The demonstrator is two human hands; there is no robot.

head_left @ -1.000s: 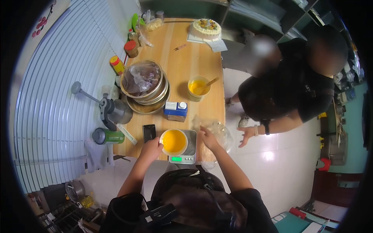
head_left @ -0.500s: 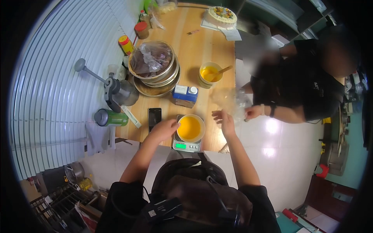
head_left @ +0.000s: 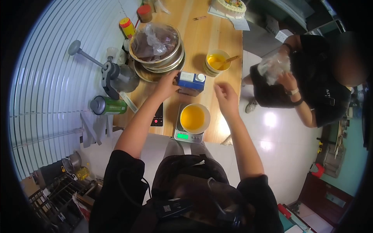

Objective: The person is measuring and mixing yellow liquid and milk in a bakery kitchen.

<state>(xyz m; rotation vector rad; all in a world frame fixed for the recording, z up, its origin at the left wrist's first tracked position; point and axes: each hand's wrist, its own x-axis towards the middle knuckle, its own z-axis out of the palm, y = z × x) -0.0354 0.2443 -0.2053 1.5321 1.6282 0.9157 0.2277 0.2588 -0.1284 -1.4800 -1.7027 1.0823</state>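
My left hand has its fingers and thumb around the left side of a blue and white carton with a white screw cap, upright on the wooden table. To the right of the carton, my right hand hovers with loosely bent fingers and nothing in it. Between my forearms, a white bowl of yellow-orange liquid rests on a digital kitchen scale with a lit green display. Behind my right hand stands a paper tub holding yellow liquid and a wooden-handled utensil.
A phone lies left of the scale. Stacked metal pans covered with plastic, a grey pump bottle and a green can stand leftward. A decorated cake is at the back. Another person holds clear plastic at right.
My left hand has gone from the bowl's rim forward to the carton. My right hand's fingers have curled more. The other person's plastic has moved away from the table.
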